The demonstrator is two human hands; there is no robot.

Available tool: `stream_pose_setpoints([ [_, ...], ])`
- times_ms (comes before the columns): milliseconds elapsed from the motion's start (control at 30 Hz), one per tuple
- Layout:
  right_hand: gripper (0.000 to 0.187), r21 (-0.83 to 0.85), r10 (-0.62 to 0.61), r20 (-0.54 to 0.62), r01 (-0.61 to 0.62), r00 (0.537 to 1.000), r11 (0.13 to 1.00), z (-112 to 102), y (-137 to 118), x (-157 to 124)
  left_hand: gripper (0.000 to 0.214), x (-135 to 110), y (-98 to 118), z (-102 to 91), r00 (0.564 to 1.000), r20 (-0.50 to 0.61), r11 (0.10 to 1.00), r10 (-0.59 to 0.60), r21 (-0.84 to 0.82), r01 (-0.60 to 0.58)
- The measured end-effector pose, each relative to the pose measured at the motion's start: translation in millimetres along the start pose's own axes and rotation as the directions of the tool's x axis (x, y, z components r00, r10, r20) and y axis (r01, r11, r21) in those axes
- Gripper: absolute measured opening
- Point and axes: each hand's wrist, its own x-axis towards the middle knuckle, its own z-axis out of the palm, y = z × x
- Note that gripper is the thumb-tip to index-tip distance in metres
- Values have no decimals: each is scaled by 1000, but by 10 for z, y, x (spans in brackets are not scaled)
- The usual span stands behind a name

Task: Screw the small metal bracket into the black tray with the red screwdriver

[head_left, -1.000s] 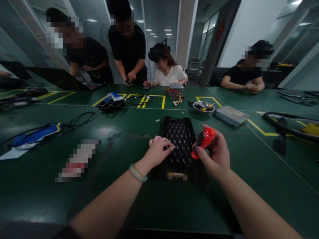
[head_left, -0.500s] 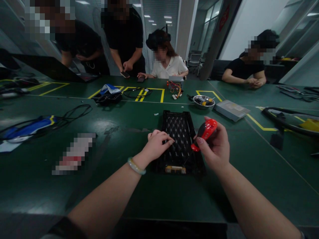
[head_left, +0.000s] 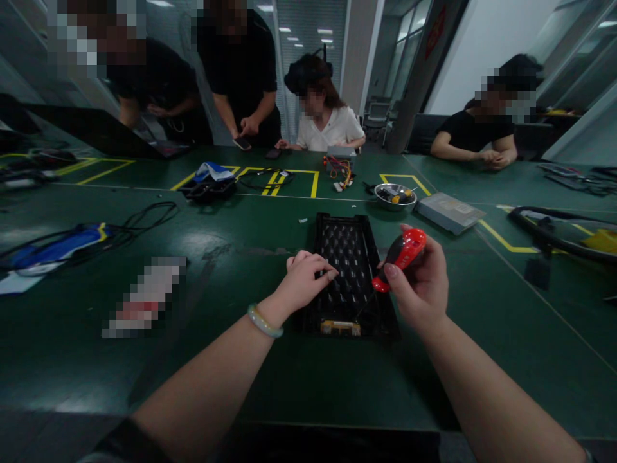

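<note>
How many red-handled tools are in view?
1: the red-handled tool, in the right hand by the black casing. Others could be hidden in the metal bowl.

Room light: dim and cool; most of the scene sits in underexposed grey-green.
Lamps: small white ceiling lights (head_left: 159, 4) glow at the far edge, with bright spots also on the far glass (head_left: 308, 71).
Table (head_left: 270, 392): dull glare on the left, pale sheen at the near left.
Right forearm (head_left: 496, 379): soft dark shadow on the table beside it.
Black tray (head_left: 343, 270): detail sunk in darkness, tiny glints inside.
Red handle (head_left: 409, 245): glossy highlights, vivid colour.
Bowl (head_left: 395, 204): bright rim.
Far people (head_left: 330, 128): faces pixelated; blocks also hide the packet (head_left: 144, 299) at left.
Sides: wide-angle stretch, walls leaning outward.
Sharpness: soft, far wires (head_left: 341, 172) slightly smeared.
</note>
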Motion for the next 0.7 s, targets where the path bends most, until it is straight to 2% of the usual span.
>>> stream_pose_setpoints([
  [233,54,20,-33,-132,36,991,999,10,16,11,24,-1,4,-2,1000,0,1000,4,10,-4],
  [400,50,-44,-73,-306,62,949,997,-22,129,87,20,0,28,-35,1000,18,1000,20,21,-21],
  [567,44,-142,-126,-455,68,882,988,-91,331,196,19,9,109,-106,990,70,986,120,106,-127],
  [700,42,-169,-114,-453,41,884,985,-105,446,226,18,18,217,-116,968,148,962,203,154,-225],
])
